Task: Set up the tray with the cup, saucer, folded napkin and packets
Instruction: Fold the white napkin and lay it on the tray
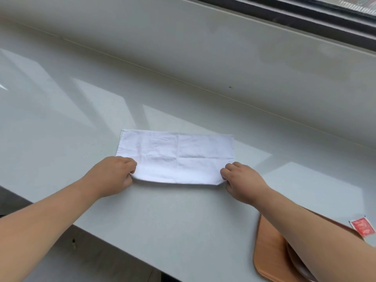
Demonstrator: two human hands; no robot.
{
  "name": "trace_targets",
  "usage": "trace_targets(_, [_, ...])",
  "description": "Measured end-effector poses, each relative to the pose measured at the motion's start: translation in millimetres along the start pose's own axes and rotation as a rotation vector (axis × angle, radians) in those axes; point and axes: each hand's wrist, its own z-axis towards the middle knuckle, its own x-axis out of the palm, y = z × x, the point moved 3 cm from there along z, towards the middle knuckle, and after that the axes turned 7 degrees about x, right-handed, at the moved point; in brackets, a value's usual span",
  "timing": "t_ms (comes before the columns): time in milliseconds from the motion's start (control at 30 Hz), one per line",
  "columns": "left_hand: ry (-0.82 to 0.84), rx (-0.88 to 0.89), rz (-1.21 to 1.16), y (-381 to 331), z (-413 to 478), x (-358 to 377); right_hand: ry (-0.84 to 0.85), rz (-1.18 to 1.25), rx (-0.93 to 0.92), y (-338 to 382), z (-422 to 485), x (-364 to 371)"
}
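A white cloth napkin (177, 155) lies flat on the pale counter (154, 216), folded into a wide rectangle. My left hand (114, 176) pinches its near left corner, and my right hand (242, 182) pinches its near right corner. The near edge is lifted slightly off the counter. A wooden tray (268, 245) sits at the lower right, mostly hidden under my right forearm. On the tray, a sliver of a round rim (301, 267) shows beside my arm. A red packet (363, 225) lies on the counter right of the tray.
The counter's front edge runs diagonally from the left side down to the bottom middle, with dark floor (85, 261) below it. A low pale wall (203, 58) rises behind the counter, topped by a dark window frame (305, 15).
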Motion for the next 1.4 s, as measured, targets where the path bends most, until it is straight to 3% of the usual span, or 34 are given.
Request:
trace_targets(167, [0.160, -0.144, -0.065, -1, -15, 0, 0.089, 0.139, -0.017, 2, -19, -3])
trace_targets(367, [0.314, -0.363, -0.337, 4, -20, 5, 0.081, 0.306, 0.167, -12, -12, -8])
trace_targets(500, [0.351, -0.415, -0.379, 9, -10, 0, 0.027, 0.397, 0.266, -23, 5, -15])
trace_targets(600, [0.294, -0.501, -0.555, 17, 0, -2, -0.028, 0.479, 0.340, -27, 21, -20])
trace_targets(733, [0.088, -0.689, -0.826, 33, 6, -1, -0.058, 0.627, 0.471, -32, 44, -27])
trace_targets(900, [-0.097, -0.824, -0.934, 52, 16, 0, -0.073, 0.717, 0.538, -39, 67, -32])
trace_targets(1000, [-0.134, -0.850, -0.881, 61, 19, 2, -0.083, 0.721, 0.542, -41, 79, -33])
trace_targets(1267, [-0.022, -0.821, -0.457, 70, 19, 8, -0.073, 0.519, 0.552, -39, 102, -19])
trace_targets(1400, [-0.067, -0.679, -0.259, 61, 19, 3, -0.177, 0.366, 0.540, -36, 100, -18])
